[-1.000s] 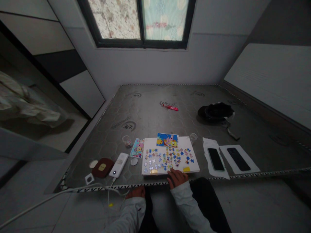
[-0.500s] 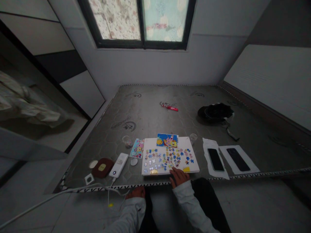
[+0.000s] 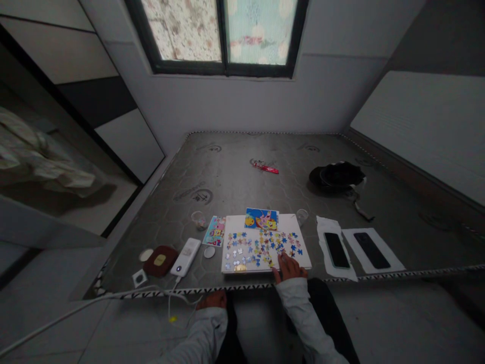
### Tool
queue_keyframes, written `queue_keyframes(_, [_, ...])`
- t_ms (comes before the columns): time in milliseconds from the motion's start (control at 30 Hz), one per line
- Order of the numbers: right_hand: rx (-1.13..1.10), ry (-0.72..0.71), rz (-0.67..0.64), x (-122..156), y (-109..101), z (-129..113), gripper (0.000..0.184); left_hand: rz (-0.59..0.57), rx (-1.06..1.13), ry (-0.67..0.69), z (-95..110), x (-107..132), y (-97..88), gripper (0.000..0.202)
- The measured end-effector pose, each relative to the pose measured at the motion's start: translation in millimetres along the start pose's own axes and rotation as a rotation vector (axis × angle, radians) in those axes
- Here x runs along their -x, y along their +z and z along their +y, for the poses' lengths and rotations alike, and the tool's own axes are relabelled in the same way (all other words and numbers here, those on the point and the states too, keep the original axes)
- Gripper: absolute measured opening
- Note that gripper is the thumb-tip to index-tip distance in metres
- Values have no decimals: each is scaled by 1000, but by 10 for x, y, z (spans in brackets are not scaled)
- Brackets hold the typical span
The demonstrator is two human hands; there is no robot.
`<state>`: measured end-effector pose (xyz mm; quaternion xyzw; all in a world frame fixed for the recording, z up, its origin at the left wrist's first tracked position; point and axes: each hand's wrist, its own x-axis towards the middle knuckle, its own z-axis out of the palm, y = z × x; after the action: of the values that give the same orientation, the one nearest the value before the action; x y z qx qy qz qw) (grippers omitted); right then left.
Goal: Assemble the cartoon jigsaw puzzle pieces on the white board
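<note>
A white board (image 3: pixel 303 253) lies near the front edge of a grey mattress (image 3: pixel 265 187), with several small coloured puzzle pieces (image 3: pixel 257 247) scattered on it. A blue and yellow cartoon picture (image 3: pixel 261 219) rests at the board's far edge. My right hand (image 3: pixel 290 268) lies on the board's near right corner, fingers stretched forward over the pieces and covering a yellow piece. My left hand (image 3: pixel 214 301) sits below the mattress edge with its fingers curled; what it holds, if anything, is hidden.
Left of the board are a second picture card (image 3: pixel 214 232), a small clear cup (image 3: pixel 197 219), a white power bank (image 3: pixel 185 256) with its cable, and a brown pouch (image 3: pixel 159 260). Two dark phones (image 3: pixel 336 249) (image 3: pixel 371 249) lie on white paper at the right. A black cap (image 3: pixel 335 175) and a red wrapper (image 3: pixel 266 167) lie farther back.
My right hand has slid to the right along the board's near edge and a little forward, now covering the yellow piece. My left hand has stayed put.
</note>
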<state>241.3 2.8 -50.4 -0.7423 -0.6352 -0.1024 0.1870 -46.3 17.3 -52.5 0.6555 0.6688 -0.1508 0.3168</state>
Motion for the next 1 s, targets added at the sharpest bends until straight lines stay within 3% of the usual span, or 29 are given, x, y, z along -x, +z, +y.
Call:
queue_keyframes(333, [72,7,72,-58,-121,51,35,32,6,-16,4,-10,24,28])
queue_keyframes(667, [-23,11,132,-63,-207,68,25,43,-25,-41,-23,-62,103,26])
queue_keyframes(1000, [-39,118,7,-318,-286,61,12,-8,-25,0,-22,-38,19,27])
